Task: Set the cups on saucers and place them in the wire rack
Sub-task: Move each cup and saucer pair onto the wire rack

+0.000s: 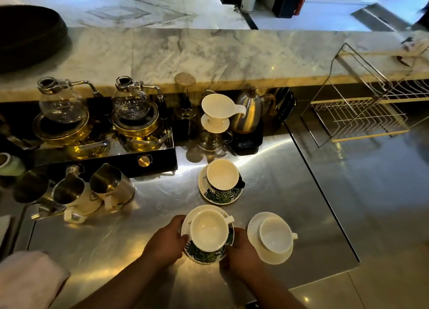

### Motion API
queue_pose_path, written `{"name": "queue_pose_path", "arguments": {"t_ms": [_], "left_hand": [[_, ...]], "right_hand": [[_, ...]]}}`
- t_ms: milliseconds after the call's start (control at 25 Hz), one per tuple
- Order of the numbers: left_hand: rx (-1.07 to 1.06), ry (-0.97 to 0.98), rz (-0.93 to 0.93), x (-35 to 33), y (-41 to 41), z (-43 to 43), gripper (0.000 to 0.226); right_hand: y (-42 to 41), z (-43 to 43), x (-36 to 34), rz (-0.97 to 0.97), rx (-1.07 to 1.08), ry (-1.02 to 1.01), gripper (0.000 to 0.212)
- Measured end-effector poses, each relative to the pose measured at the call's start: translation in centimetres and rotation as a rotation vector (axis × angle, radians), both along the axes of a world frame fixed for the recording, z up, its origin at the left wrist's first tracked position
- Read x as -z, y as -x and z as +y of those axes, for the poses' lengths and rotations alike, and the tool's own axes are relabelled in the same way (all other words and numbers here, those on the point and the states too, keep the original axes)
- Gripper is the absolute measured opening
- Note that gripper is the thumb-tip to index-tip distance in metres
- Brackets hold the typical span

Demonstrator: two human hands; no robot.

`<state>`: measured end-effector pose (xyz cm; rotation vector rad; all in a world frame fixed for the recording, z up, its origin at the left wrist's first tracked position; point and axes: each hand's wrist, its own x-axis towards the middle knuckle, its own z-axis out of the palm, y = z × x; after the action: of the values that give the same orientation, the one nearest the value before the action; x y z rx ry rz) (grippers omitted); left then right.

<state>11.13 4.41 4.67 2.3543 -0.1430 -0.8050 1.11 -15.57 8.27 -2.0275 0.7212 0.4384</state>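
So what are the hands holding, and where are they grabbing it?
The leaf-patterned saucer with a cup on it. The left hand grips the saucer's left rim, and the right hand grips its right rim.

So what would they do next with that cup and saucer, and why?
Probably lift the saucer and carry it to the wire rack at the far right: the left hand and right hand grip its edges, the cup already sits on it, and no cups show in the rack.
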Motion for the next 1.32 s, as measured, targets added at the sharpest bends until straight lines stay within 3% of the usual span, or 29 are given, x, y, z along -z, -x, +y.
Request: {"name": "queue_pose_path", "arguments": {"t_ms": [120,360,680,1320], "left_hand": [[-0.016,0.045,0.026,-0.3,0.1,0.1,0.039],[-0.122,0.208,0.075,-2.9,1.2,1.6,0.043],[-0.191,0.309,-0.007,-10.8,2.9,1.0,0.045],[-0.239,0.285,-0.154,-24.3,8.5,-17.6,0.036]], "right_hand": [[-0.2,0.2,0.1,0.000,0.101,-0.026,0.038],[0.5,-0.3,-0.7,0.024,0.106,-0.155,0.049],[1.4,-2.3,-8.5,-0.077,0.131,-0.333,0.046],[4.7,-22.2,-20.4,-0.282,-0.043,-0.388,0.027]]}}
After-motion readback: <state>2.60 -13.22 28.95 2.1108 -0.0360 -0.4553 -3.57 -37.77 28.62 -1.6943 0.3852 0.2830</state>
